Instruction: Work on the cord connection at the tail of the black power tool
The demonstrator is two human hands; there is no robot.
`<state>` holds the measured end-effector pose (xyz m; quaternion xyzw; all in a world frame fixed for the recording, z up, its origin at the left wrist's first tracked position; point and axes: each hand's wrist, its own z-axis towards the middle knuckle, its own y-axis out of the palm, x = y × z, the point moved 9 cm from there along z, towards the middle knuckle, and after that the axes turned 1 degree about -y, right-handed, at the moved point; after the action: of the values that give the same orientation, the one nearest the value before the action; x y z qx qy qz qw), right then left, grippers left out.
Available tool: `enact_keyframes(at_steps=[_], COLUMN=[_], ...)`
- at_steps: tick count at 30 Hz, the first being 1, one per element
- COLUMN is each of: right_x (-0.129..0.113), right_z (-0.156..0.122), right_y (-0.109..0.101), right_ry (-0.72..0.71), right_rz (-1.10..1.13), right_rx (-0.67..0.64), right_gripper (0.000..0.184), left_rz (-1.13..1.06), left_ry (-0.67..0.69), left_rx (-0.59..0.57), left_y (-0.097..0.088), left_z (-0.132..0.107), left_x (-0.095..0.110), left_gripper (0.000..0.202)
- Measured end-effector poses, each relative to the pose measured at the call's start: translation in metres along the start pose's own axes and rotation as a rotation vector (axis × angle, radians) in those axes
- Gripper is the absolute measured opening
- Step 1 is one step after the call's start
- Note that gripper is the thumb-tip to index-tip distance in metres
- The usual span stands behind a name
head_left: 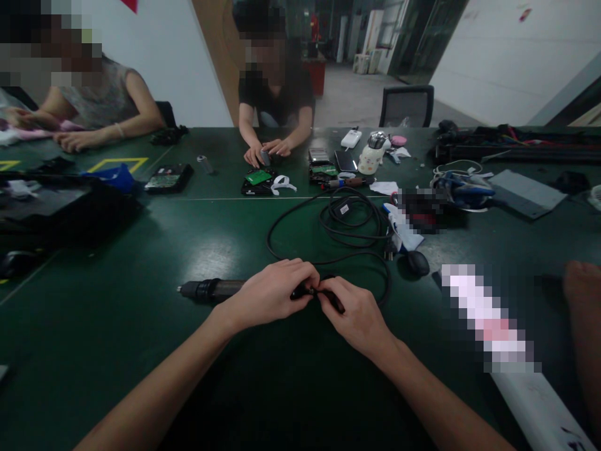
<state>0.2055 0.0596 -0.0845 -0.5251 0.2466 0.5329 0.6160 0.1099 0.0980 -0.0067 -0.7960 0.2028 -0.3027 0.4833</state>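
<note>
A dark electric screwdriver (213,290) lies on the green table, its bit pointing left. My left hand (282,288) is closed around its rear end, where a black piece shows between thumb and fingers; how far the body runs behind the hand is hidden. Close against it, my right hand (354,310) pinches a black cable connector (337,302) at that rear end. The fingertips of both hands meet there, so whether the connector is seated cannot be told. Beyond the hands, a black cable (328,260) loops in a loose coil.
Right of the coil are a plug (389,250) and a black mouse (417,263). A long white box (539,394) lies at right. Across the table a person (275,94) handles parts near open hard drives (257,180); another person (103,100) sits left. A bottle (372,153) stands behind.
</note>
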Motion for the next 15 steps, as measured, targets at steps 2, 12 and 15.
enact_keyframes(at_steps=[2,12,15], right_x=[0.0008,0.0012,0.001], right_z=[-0.0001,-0.0001,-0.0002], right_y=[0.0008,0.0012,0.0008], right_ry=[0.003,0.006,0.006], right_rz=[0.006,0.009,0.01], right_rx=[-0.001,0.001,0.004], right_gripper=[0.014,0.013,0.014], left_rz=[-0.007,0.004,-0.018], left_ry=[0.01,0.001,0.017], left_rx=[-0.009,-0.004,-0.014], left_y=[0.0007,0.0005,-0.0003], left_z=[0.0001,0.0003,-0.0002], left_x=[0.0007,-0.0005,0.0027], left_gripper=[0.019,0.016,0.022])
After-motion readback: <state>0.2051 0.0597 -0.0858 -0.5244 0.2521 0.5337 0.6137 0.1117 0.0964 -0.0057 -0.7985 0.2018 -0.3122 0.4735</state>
